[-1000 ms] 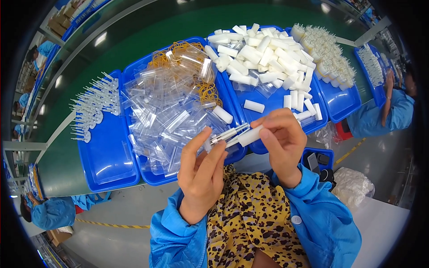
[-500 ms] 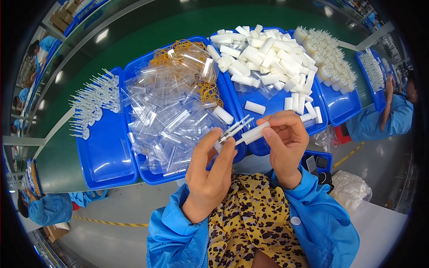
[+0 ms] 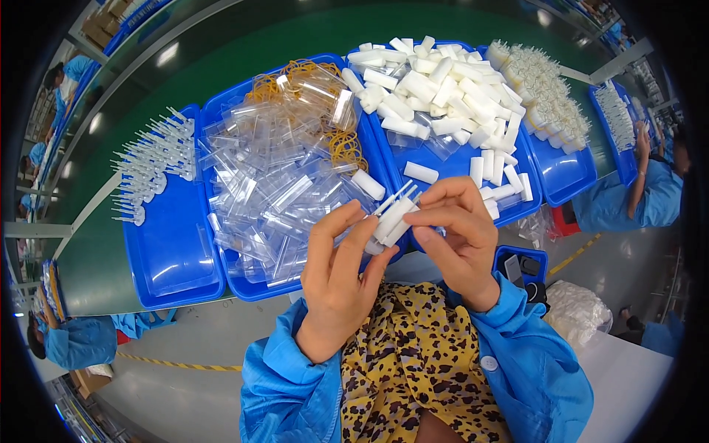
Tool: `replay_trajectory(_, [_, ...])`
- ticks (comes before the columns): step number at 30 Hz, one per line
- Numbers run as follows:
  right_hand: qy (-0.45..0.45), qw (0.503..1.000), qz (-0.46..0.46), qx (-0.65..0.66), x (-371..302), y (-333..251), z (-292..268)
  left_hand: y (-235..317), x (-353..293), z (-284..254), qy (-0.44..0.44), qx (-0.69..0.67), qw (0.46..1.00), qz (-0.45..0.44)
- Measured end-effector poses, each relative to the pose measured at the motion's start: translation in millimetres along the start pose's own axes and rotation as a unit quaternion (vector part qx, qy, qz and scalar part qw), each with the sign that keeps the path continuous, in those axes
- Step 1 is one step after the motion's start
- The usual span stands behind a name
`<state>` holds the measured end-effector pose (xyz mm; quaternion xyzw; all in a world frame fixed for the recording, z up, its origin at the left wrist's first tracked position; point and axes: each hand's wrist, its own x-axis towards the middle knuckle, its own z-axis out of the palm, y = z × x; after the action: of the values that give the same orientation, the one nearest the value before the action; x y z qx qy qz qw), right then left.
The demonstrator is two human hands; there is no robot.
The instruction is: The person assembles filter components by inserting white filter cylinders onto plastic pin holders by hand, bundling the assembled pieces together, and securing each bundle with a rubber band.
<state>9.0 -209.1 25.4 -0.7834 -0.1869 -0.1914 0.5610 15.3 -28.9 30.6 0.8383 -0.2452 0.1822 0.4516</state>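
My left hand (image 3: 334, 277) pinches a white plastic part with several thin prongs (image 3: 396, 198) by its base, which the fingers partly hide. On those prongs sits a white foam cylinder (image 3: 394, 221), and the fingertips of my right hand (image 3: 459, 235) close on its upper end. Bare prong tips stick out beside the foam. Just beyond my hands lie clear plastic sleeves (image 3: 281, 199) in a blue tray, with a loose foam cylinder (image 3: 367, 184) at their right edge. A second tray holds a heap of similar white foam cylinders (image 3: 421, 87).
Pronged white parts (image 3: 151, 166) stand in the left blue tray (image 3: 177, 277). Yellow rubber bands (image 3: 346, 151) lie among the sleeves. Foam-covered parts (image 3: 543, 96) fill much of the right tray (image 3: 565, 177). A co-worker in blue (image 3: 628, 196) sits at the right, another (image 3: 81, 343) at the left.
The foam cylinder in my right hand has moved left and down along the prongs, toward the part's base. My right hand has come closer to my left.
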Motion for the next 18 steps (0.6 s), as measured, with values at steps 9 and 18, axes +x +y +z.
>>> replay_trajectory(9, [0.074,0.996,0.028,0.041,-0.1,4.3,6.0,0.7,1.0,-0.5,-0.018,-0.062,0.997,-0.052])
replay_trajectory(18, [0.039,0.999,0.005,0.010,1.5,0.6,6.4,-3.6,-0.2,-2.1,-0.030,-0.066,0.996,-0.045])
